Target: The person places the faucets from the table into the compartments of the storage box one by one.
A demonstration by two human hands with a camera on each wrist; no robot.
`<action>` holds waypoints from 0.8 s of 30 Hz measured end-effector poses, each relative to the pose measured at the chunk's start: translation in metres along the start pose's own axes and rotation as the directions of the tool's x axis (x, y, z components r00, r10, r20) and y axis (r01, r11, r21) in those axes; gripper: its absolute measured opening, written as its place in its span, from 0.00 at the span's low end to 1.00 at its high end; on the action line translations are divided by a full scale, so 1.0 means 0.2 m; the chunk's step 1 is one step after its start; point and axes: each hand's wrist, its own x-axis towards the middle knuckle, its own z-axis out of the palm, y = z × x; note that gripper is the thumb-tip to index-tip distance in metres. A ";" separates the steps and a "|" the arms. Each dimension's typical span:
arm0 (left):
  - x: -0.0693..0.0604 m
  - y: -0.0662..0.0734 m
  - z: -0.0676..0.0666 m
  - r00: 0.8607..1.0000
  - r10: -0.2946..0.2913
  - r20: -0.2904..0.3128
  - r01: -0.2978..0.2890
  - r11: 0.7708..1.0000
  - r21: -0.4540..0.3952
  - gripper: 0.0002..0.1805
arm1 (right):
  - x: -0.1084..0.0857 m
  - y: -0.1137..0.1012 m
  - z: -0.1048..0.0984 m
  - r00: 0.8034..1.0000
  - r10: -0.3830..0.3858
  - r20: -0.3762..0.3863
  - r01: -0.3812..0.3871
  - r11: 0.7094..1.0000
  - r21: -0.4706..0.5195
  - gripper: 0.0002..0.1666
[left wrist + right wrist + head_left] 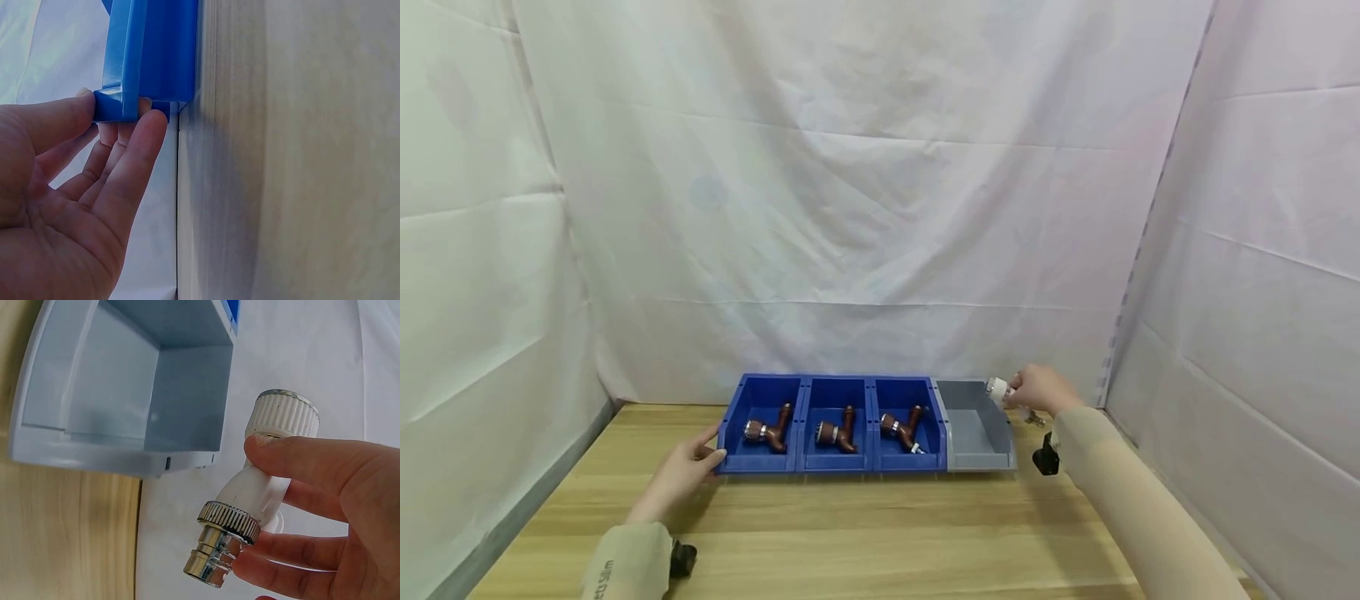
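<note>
With thumb and fingers, my right hand (1041, 390) holds a white tap (253, 487) with a ribbed knob and a chrome nozzle, just right of the grey bin (973, 429). The right wrist view shows the tap beside the bin's outer wall, apart from it. My left hand (688, 462) pinches the front corner of the leftmost blue bin (134, 62). Brown taps lie one in each blue bin: the left tap (767, 432), the middle tap (837, 433) and the right tap (901, 427), whose nozzle is light-coloured.
The three blue bins and the grey one stand in a joined row at the back of the wooden table (850, 533). White cloth (880, 208) hangs behind and on both sides. Black wrist mounts (1047, 455) sit at the sleeves.
</note>
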 end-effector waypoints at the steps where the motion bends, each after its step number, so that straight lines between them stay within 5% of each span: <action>1: 0.00 0.00 0.00 1.000 0.009 0.000 -0.009 1.000 -0.004 0.32 | 0.00 -0.01 0.00 1.000 0.004 0.003 -0.003 1.000 -0.005 0.16; 4: 0.00 -0.02 0.00 1.000 0.026 -0.002 -0.026 1.000 -0.009 0.32 | 0.00 -0.05 -0.01 1.000 0.007 0.010 -0.007 1.000 0.005 0.09; 24: -0.01 -0.03 -0.01 1.000 -0.007 0.005 0.007 1.000 -0.003 0.33 | 0.02 -0.08 0.03 1.000 0.008 0.012 -0.008 1.000 0.020 0.06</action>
